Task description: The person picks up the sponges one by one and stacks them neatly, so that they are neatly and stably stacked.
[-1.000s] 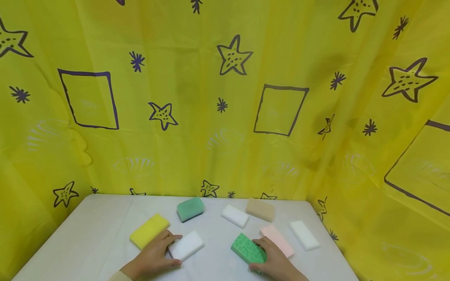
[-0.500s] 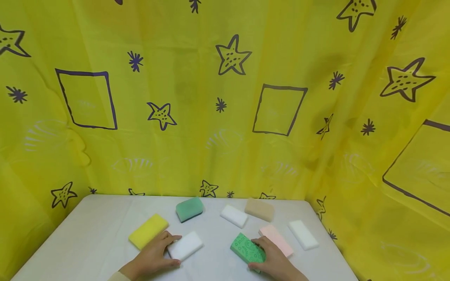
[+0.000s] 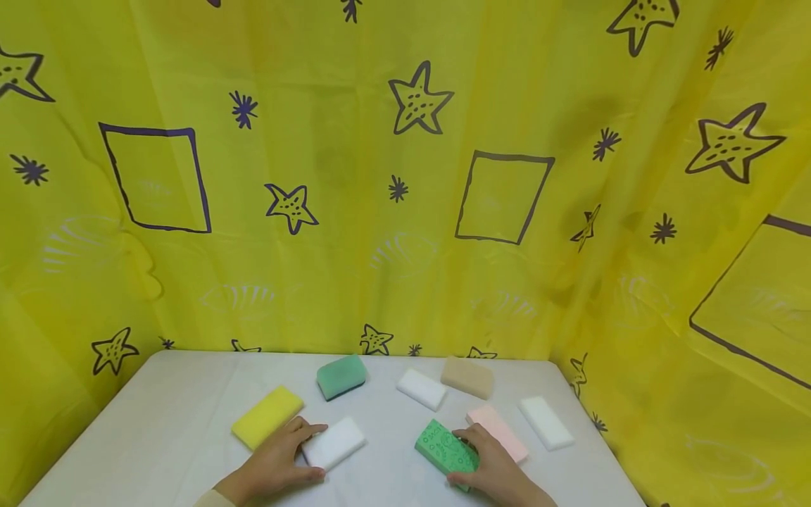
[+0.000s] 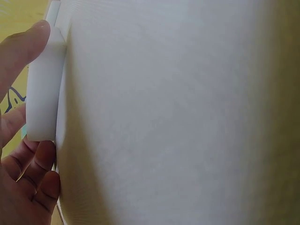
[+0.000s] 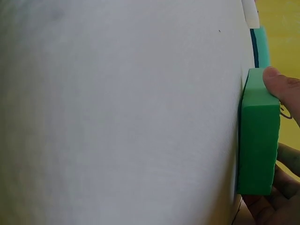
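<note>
Flat on the table lies a white sponge [image 3: 338,442], which my left hand [image 3: 279,456] grips by its near left end, thumb on one side and fingers on the other. In the left wrist view the white sponge [image 4: 44,93] shows edge-on between thumb and fingertips. My right hand [image 3: 493,466] grips a bright green patterned sponge [image 3: 441,445], also on the table. The right wrist view shows the plain sides of the green sponge [image 5: 258,145], with the thumb at its upper end. Part of each held sponge is hidden by the hand.
A yellow sponge [image 3: 267,415] lies just beyond my left hand, a pink sponge [image 3: 497,431] beside my right. Farther back are a dark green sponge [image 3: 342,377], a white one [image 3: 422,389], a tan one [image 3: 467,377] and another white one [image 3: 546,424]. A yellow curtain [image 3: 342,282] surrounds the white table [image 3: 190,394].
</note>
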### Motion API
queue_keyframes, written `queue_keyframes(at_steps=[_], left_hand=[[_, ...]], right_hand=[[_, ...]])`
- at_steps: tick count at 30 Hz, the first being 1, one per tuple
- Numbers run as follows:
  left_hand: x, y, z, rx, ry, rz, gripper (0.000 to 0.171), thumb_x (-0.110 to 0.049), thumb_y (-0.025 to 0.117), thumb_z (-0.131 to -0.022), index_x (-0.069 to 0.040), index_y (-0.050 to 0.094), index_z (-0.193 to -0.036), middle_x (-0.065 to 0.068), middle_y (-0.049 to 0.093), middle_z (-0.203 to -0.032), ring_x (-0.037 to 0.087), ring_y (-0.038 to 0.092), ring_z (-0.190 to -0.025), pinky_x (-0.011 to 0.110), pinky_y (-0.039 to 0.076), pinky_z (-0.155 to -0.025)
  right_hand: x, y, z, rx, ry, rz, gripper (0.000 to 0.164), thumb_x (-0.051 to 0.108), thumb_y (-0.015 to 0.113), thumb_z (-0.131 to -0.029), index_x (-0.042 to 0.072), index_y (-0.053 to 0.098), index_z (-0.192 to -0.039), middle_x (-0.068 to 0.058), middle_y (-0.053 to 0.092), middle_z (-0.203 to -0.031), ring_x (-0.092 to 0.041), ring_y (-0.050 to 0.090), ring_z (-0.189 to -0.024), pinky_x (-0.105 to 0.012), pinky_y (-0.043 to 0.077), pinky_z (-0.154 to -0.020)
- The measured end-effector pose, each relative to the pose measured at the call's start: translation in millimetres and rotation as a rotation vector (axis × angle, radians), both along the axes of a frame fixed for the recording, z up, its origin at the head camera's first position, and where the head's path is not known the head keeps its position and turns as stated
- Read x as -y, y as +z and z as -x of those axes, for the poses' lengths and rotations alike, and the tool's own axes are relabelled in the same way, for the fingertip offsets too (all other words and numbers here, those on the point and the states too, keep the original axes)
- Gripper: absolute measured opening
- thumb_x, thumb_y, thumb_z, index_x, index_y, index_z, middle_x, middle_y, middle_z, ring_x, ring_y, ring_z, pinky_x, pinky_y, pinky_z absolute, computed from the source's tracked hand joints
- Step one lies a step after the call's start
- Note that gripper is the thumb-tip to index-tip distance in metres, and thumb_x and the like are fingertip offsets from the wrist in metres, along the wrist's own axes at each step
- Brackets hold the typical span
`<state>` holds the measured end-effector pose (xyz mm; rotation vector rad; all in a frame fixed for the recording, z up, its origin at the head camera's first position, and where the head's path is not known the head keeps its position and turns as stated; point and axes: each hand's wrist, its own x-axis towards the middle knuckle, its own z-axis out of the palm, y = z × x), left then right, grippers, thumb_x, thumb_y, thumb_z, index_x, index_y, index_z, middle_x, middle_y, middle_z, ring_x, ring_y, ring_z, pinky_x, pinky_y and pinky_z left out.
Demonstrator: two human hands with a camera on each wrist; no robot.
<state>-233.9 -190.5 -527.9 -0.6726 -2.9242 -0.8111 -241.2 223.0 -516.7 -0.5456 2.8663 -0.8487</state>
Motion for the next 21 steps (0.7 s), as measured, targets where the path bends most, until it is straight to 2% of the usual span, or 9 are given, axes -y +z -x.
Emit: queue_keyframes(at_steps=[4, 11, 21], left_hand=[[0.7, -1.7, 1.5, 0.004, 0.001, 0.003, 0.081, -0.069, 0.071, -0.073, -0.015, 0.061, -0.133, -0.011, 0.049, -0.102, 0.003, 0.043, -0.087, 0.022, 0.043, -0.074], [1.6, -2.1, 1.4, -0.019, -0.021, -0.003, 0.082, -0.069, 0.07, -0.074, -0.014, 0.061, -0.133, -0.01, 0.05, -0.103, 0.003, 0.044, -0.088, 0.023, 0.044, -0.075], [0.9, -1.1, 1.2, -0.006, -0.01, -0.005, 0.081, -0.068, 0.071, -0.074, -0.014, 0.061, -0.133, -0.01, 0.051, -0.103, 0.002, 0.044, -0.087, 0.023, 0.044, -0.075]], right_hand=[[-0.7, -1.5, 1.5, 0.006, -0.006, 0.001, 0.081, 0.062, 0.079, -0.071, 0.01, 0.059, -0.131, 0.005, 0.055, -0.113, -0.007, 0.046, -0.09, -0.03, 0.047, -0.082], [-0.6, -1.8, 2.2, 0.028, -0.018, 0.024, 0.082, 0.06, 0.081, -0.069, 0.01, 0.059, -0.13, 0.005, 0.054, -0.112, -0.007, 0.047, -0.09, -0.029, 0.048, -0.083], [-0.1, 0.8, 2.0, 0.05, -0.016, 0.064, 0.08, 0.054, 0.084, -0.069, 0.01, 0.059, -0.13, 0.004, 0.055, -0.112, -0.011, 0.049, -0.094, -0.034, 0.049, -0.087]])
